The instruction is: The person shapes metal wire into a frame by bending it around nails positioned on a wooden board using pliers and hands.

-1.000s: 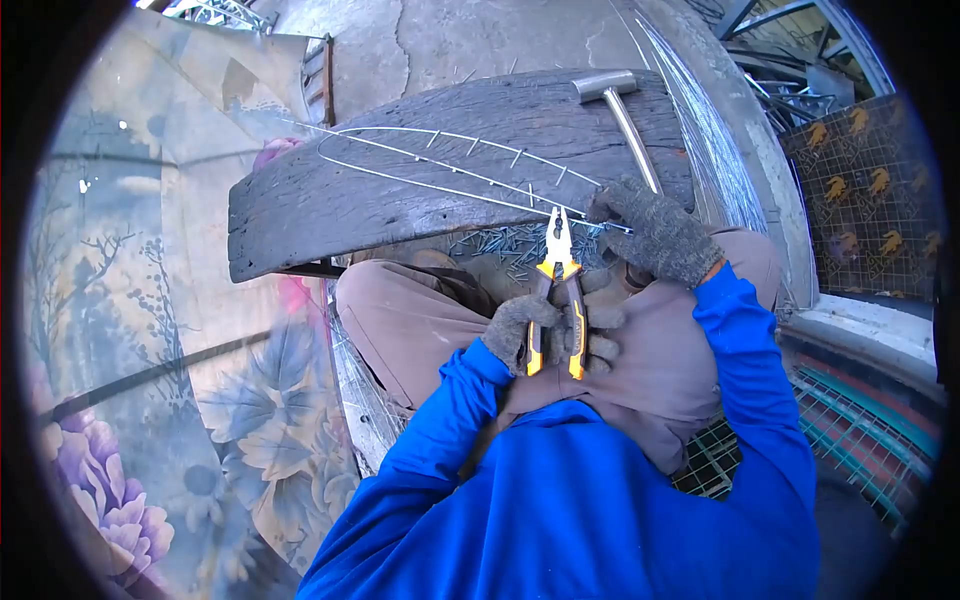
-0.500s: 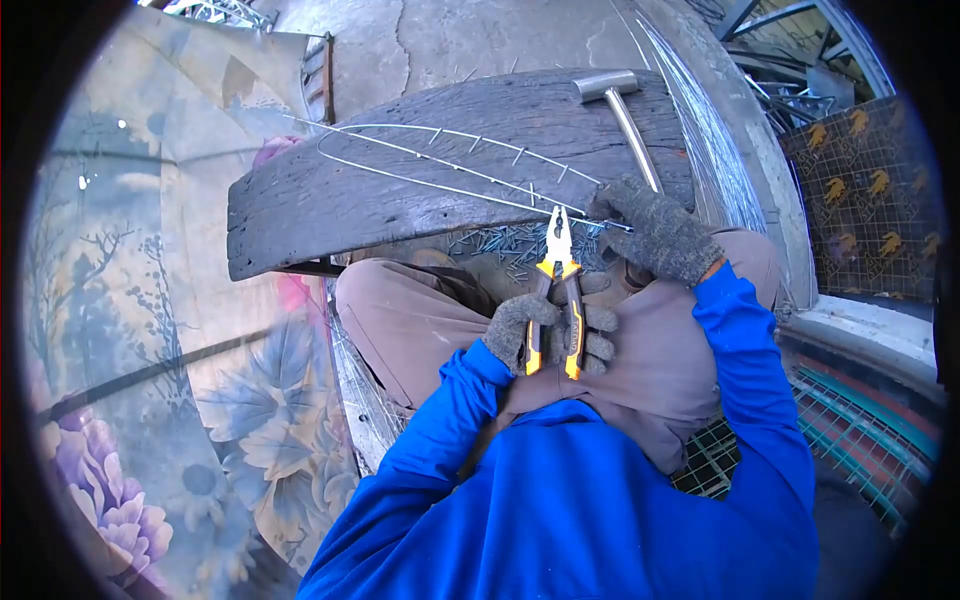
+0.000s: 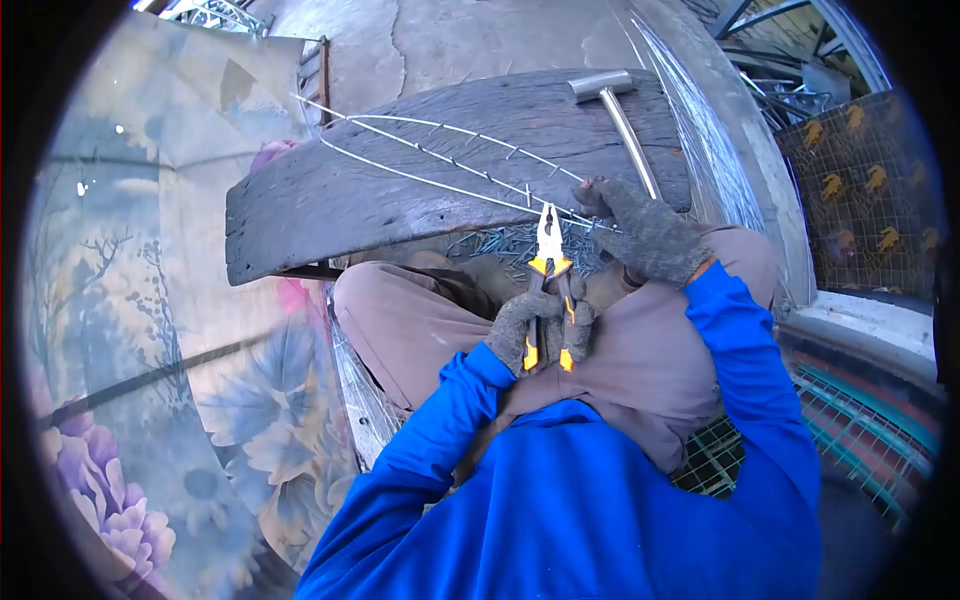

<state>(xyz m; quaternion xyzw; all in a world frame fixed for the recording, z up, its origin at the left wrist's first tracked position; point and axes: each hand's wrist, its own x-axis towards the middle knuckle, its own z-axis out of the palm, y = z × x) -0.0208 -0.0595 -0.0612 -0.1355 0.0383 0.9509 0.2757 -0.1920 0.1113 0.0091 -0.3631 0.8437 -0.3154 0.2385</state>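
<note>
My left hand (image 3: 518, 328), in a grey knit glove, is wrapped around the black and yellow handles of a pair of pliers (image 3: 550, 250). The pliers point away from me, their jaws up against the near end of a leaf-shaped wire frame (image 3: 415, 145). Short cross pieces sit along the wires of that frame, which lies slanting over a dark wooden board (image 3: 400, 200). My right hand (image 3: 652, 235), gloved alike, has its fingers closed on the frame's right end; the fingers hide that end.
A metal hammer (image 3: 628, 140) rests on the board's right side. Many short metal rods (image 3: 505, 240) lie below the board's near edge. Long thin wires (image 3: 705, 130) run along the right. A floral sheet (image 3: 200, 330) covers the left floor.
The pliers' handles have come closer together as my left fingers tightened. The wire frame's far tip has risen slightly, and my right hand has shifted a little to the left.
</note>
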